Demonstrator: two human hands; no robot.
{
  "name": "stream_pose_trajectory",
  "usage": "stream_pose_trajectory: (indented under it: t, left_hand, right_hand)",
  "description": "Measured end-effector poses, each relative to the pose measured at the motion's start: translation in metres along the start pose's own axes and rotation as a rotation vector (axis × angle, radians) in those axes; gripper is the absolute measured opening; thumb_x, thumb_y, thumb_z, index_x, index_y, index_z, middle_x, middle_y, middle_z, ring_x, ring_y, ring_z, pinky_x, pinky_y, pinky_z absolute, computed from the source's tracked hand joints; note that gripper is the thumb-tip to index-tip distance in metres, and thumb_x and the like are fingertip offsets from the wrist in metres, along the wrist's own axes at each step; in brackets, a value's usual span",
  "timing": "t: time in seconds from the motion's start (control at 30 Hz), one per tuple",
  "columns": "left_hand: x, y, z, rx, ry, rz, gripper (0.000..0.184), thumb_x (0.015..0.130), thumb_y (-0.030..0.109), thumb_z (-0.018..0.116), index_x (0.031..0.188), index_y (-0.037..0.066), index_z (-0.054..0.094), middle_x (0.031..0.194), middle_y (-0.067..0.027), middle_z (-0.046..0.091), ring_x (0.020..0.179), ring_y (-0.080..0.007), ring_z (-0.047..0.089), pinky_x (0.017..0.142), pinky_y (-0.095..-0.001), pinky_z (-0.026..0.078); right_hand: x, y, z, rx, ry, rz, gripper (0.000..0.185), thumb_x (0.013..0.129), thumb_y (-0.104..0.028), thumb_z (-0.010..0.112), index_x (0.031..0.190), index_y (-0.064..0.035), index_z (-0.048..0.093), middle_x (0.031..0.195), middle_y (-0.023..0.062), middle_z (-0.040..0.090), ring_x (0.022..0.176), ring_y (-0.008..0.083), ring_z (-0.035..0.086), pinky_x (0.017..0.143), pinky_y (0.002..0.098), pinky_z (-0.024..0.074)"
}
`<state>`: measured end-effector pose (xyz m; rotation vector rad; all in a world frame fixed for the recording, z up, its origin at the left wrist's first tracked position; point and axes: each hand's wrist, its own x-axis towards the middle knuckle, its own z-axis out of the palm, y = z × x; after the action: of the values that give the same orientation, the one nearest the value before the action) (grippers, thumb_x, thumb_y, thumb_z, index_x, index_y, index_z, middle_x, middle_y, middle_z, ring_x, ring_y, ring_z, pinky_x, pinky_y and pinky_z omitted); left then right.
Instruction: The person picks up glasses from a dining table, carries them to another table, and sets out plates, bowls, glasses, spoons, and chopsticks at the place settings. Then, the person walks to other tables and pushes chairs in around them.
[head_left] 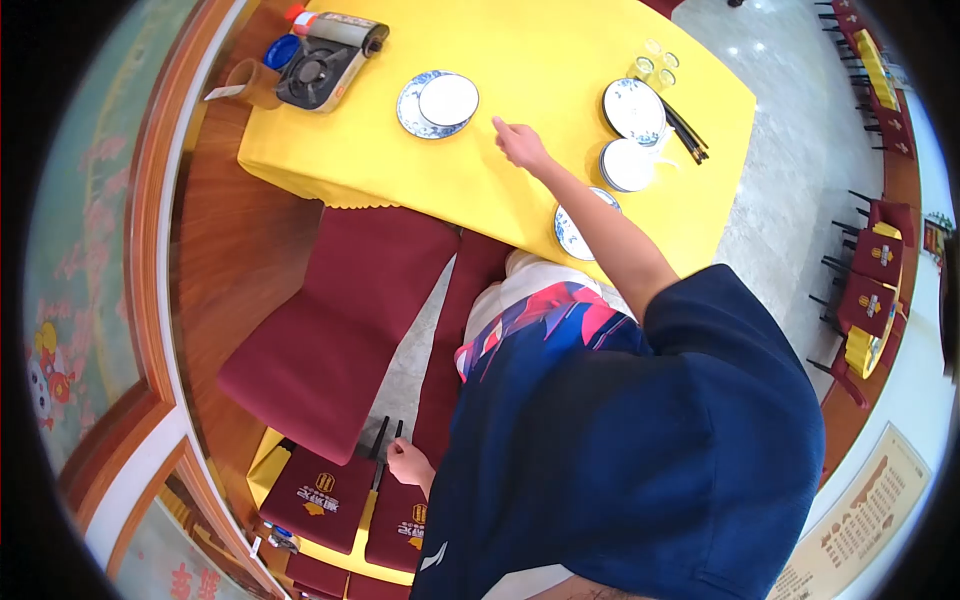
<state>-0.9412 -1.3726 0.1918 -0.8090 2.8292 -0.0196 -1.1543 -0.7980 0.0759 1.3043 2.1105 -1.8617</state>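
Catalogued left to right: portable stove (322, 72), near the tablecloth's edge. Left hand (408, 464), low beside the body, fingers curled; grasp cannot be told. White bowl (449, 100) on patterned plate (408, 108), apparently the setting being laid. Right hand (521, 147), arm outstretched over yellow tablecloth (540, 45), seemingly released, near that plate. Stacked bowls (627, 165), farther right; another setting would call for a rim grip here.

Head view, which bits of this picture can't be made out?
Head view, hidden: part of the near blue-patterned plate, by the right forearm.
Head view, hidden: the middle of the far blue-patterned plate, by the small white dish.
Head view, cut off: the yellow tablecloth, by the top edge.
Head view, too small: the wall poster's print.
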Motion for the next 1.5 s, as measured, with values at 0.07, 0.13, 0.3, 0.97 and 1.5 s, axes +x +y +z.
stream_pose_trajectory:
  t: [0.07,0.13,0.3,0.97,1.5]
  left_hand:
    - [0.005,-0.008,0.005,-0.002,0.002,-0.006,0.032,0.086,0.034,0.054,0.084,0.006,0.070,0.078,-0.0126,0.069,0.069,-0.0346,0.066,0.058,-0.0469,0.049]
    - [0.008,-0.011,0.007,-0.002,-0.054,-0.010,0.031,0.086,0.034,0.054,0.085,0.008,0.071,0.078,-0.0114,0.069,0.069,-0.0344,0.066,0.058,-0.0469,0.049]
    - [0.005,0.000,-0.002,-0.011,-0.064,-0.017,0.030,0.085,0.034,0.054,0.084,0.010,0.071,0.078,-0.0106,0.069,0.069,-0.0335,0.066,0.058,-0.0468,0.049]
    - [0.001,0.006,0.000,0.004,-0.016,-0.094,0.029,0.084,0.033,0.054,0.085,0.010,0.072,0.077,-0.0096,0.069,0.072,-0.0322,0.065,0.061,-0.0455,0.049]
    - [0.107,0.189,0.094,-0.934,-0.642,0.410,0.028,0.096,0.018,0.052,0.092,-0.006,0.067,0.084,-0.0098,0.068,0.075,-0.0146,0.065,0.068,-0.0269,0.056]
  right_hand:
    - [-0.038,0.021,-0.029,-0.034,0.041,-0.025,0.059,0.094,-0.052,0.045,0.064,-0.0032,0.055,0.055,0.0036,0.049,0.049,0.0136,0.049,0.048,0.0292,0.0400]
    - [-0.081,0.043,-0.055,-0.172,0.100,-0.045,0.062,0.095,-0.051,0.043,0.057,-0.0030,0.052,0.051,0.0056,0.048,0.047,0.0153,0.048,0.051,0.0314,0.0408]
    - [-0.129,0.096,-0.119,-0.073,0.471,0.264,0.074,0.095,-0.060,0.029,0.052,-0.0030,0.050,0.047,0.0060,0.046,0.041,0.0162,0.044,0.044,0.0322,0.0375]
    - [-0.117,0.154,-0.193,0.075,0.429,0.120,0.042,0.095,-0.035,0.050,0.064,-0.0062,0.050,0.056,-0.0020,0.043,0.046,0.0076,0.038,0.044,0.0250,0.0300]
    - [-0.180,0.213,-0.144,-0.028,0.238,0.167,0.046,0.097,-0.042,0.049,0.071,-0.0038,0.055,0.064,-0.0008,0.048,0.058,0.0093,0.042,0.054,0.0261,0.0370]
